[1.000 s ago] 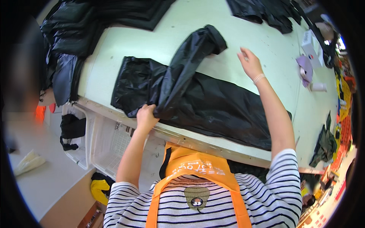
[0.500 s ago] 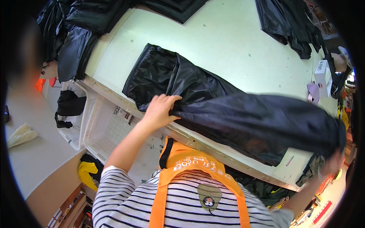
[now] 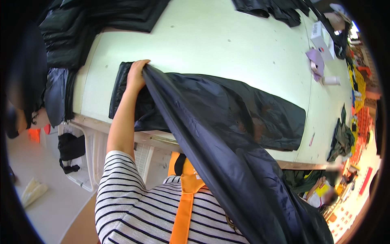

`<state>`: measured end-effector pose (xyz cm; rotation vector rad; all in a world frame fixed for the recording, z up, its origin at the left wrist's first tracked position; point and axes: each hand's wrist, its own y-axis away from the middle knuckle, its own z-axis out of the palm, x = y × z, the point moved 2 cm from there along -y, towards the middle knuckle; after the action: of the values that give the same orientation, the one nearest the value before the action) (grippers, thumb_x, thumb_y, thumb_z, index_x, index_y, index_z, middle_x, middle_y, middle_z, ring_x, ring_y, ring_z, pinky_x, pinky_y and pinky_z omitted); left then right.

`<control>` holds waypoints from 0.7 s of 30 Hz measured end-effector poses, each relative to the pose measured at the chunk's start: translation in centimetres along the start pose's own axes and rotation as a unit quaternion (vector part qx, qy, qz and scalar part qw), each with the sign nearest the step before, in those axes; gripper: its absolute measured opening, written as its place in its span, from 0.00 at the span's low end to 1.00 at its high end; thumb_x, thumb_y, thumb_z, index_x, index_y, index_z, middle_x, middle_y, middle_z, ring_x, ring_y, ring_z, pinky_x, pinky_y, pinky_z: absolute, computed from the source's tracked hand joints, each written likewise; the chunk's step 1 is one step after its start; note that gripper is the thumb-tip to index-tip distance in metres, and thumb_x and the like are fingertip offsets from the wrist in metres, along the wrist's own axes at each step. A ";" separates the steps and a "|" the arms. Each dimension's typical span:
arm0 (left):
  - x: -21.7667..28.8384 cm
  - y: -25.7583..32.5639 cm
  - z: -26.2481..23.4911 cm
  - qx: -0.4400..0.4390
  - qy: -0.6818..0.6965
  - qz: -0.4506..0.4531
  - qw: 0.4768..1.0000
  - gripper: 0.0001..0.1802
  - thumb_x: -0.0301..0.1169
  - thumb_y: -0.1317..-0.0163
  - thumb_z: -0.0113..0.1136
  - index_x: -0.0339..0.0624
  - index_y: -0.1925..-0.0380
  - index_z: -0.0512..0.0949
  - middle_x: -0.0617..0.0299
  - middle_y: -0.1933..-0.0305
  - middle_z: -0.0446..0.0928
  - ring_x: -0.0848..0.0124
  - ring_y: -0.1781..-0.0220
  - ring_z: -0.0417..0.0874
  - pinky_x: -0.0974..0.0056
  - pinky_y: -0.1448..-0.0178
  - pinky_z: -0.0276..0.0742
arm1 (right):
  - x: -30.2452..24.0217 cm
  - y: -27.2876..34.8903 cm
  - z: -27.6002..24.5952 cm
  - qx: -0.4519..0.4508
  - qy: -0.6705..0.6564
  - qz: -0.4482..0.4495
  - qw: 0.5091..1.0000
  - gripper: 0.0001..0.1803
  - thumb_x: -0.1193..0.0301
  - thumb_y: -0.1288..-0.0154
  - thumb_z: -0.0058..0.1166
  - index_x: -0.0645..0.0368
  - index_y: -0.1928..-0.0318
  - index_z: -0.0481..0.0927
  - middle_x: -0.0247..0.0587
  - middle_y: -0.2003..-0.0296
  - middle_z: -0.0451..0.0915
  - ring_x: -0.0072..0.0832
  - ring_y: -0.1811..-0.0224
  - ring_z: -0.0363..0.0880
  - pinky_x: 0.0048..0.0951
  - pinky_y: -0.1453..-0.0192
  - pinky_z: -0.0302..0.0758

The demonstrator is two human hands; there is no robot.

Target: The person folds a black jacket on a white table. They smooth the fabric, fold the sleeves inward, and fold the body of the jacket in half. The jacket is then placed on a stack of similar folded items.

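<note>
A pair of shiny black trousers (image 3: 227, 101) lies along the near side of the pale table, its gathered waist end at the left and one leg flat toward the right. My left hand (image 3: 137, 75) is closed on the cloth near the waist end, fingers curled over the upper edge. From there the other leg (image 3: 203, 150) stretches in a taut diagonal fold over the table's front edge and down across my striped shirt and orange apron. My right hand is not visible; the cloth runs out at the lower right.
Stacked folded black garments (image 3: 118, 16) lie at the far left, with more black clothing (image 3: 272, 8) at the back. To the right are a white box (image 3: 322, 40), a purple cloth (image 3: 315, 61) and a dark green cloth (image 3: 341, 136). A white basket (image 3: 87, 158) stands below the table's left side.
My left hand has moved up and left along the waist end. The lifted leg has swung from the right side toward my body, and my right hand has left the view.
</note>
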<state>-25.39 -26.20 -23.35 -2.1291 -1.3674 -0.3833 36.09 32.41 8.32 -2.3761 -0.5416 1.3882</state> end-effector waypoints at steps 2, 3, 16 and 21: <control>2.6 -0.3 -1.4 0.024 0.075 0.017 0.997 0.30 0.25 0.53 0.61 0.42 0.45 0.73 0.51 0.45 0.75 0.53 0.40 0.72 0.58 0.37 0.67 | -1.1 0.5 -2.2 0.034 0.001 -0.006 0.999 0.14 0.66 0.30 0.47 0.66 0.58 0.78 0.44 0.61 0.81 0.26 0.59 0.78 0.24 0.52 0.73; 5.5 -0.5 -3.0 0.028 0.074 0.050 0.996 0.32 0.26 0.54 0.62 0.41 0.44 0.73 0.50 0.43 0.74 0.52 0.39 0.71 0.58 0.35 0.66 | -2.0 0.3 -3.4 0.054 0.001 -0.017 0.998 0.14 0.65 0.30 0.47 0.66 0.59 0.78 0.44 0.61 0.81 0.26 0.60 0.78 0.24 0.53 0.73; 3.1 1.9 -5.2 0.004 -0.112 -0.114 0.987 0.15 0.14 0.55 0.43 0.36 0.70 0.78 0.53 0.67 0.79 0.57 0.63 0.79 0.59 0.47 0.73 | 2.2 -10.2 29.6 -0.283 0.257 -0.028 0.924 0.36 0.44 0.29 0.34 0.70 0.65 0.78 0.58 0.68 0.80 0.44 0.65 0.76 0.43 0.59 0.68; 21.2 2.7 -1.6 0.069 -0.002 -0.015 0.997 0.19 0.30 0.42 0.56 0.41 0.49 0.77 0.54 0.48 0.77 0.53 0.45 0.76 0.51 0.39 0.66 | 10.9 -5.7 41.1 -0.321 0.150 -0.008 0.935 0.34 0.47 0.30 0.41 0.71 0.65 0.81 0.55 0.72 0.81 0.39 0.67 0.80 0.35 0.57 0.73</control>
<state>-13.62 -12.44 -11.87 -1.9986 -1.3883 -0.2882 4.00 46.48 -16.41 -3.0007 -1.0480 0.8868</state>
